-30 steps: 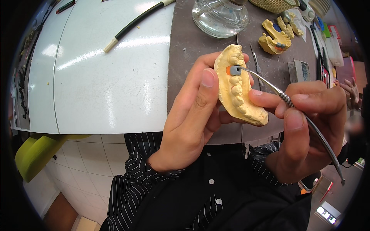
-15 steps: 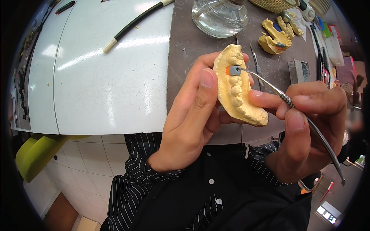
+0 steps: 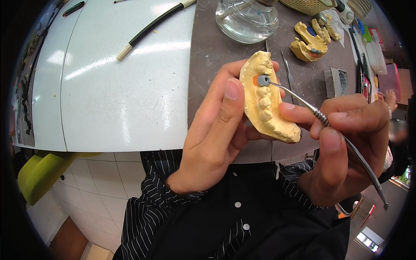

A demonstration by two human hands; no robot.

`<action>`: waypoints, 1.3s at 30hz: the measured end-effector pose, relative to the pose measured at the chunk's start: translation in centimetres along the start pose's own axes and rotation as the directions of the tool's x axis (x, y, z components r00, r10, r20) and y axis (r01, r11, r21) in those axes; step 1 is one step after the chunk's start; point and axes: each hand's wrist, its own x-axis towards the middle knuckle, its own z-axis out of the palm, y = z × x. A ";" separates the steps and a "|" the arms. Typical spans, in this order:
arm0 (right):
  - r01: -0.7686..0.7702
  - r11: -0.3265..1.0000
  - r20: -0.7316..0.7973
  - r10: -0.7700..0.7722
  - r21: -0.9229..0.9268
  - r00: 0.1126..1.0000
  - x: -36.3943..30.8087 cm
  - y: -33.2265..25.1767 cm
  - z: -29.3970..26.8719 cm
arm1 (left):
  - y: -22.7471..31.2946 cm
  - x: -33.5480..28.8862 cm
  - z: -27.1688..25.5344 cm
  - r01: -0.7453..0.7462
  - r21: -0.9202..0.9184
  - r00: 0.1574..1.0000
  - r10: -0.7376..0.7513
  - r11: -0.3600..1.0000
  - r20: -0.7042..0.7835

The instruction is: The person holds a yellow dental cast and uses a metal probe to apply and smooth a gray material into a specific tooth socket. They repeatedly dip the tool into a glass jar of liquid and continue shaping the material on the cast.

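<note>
My left hand (image 3: 219,117) is closed around a yellow plaster dental model (image 3: 255,102), its thumb along the left side and fingers behind. In the row of teeth sits a grey wax crown (image 3: 263,80) with a small dark hollow, beside an orange patch. Between thumb and fingers, my right hand (image 3: 346,143) grips a thin metal wax carver (image 3: 320,116). The carver's bent tip touches or nearly touches the crown's right edge. One right finger rests against the right side of the model. The carver's other end points down toward the lower right.
A glass spirit lamp (image 3: 247,21) stands behind the model. Further right lie another plaster model (image 3: 310,43), a small grey box (image 3: 337,82) and a second metal instrument (image 3: 288,71). A black-handled tool (image 3: 154,27) lies on the white tabletop (image 3: 108,99). A woven basket (image 3: 307,5) stands at the back.
The carver's tip has shifted slightly down along the crown's right edge, and its shaft has tilted a little. The model stays almost in place in my left hand.
</note>
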 end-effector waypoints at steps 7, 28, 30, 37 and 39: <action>0.023 1.000 0.002 -0.023 0.004 1.000 0.1 0.1 -0.1 | 0.0 0.1 -0.1 -0.002 0.003 1.000 0.002 1.000 0.013; 0.083 0.997 0.024 -0.083 0.008 0.996 0.2 0.6 0.1 | 0.2 -0.1 -0.5 0.019 -0.032 0.998 -0.017 0.999 0.056; 0.070 0.997 0.007 -0.070 0.034 0.998 0.2 0.5 0.3 | 0.3 -0.1 -0.4 0.018 -0.033 0.998 -0.016 0.999 0.056; 0.091 0.995 -0.003 -0.091 0.044 0.996 0.3 0.8 0.4 | 0.2 0.0 -0.5 0.023 -0.049 0.998 -0.020 0.999 0.058; 0.068 0.996 -0.029 -0.067 0.049 0.997 0.2 0.7 0.7 | 0.2 0.0 -0.5 0.022 -0.051 0.998 -0.019 0.998 0.063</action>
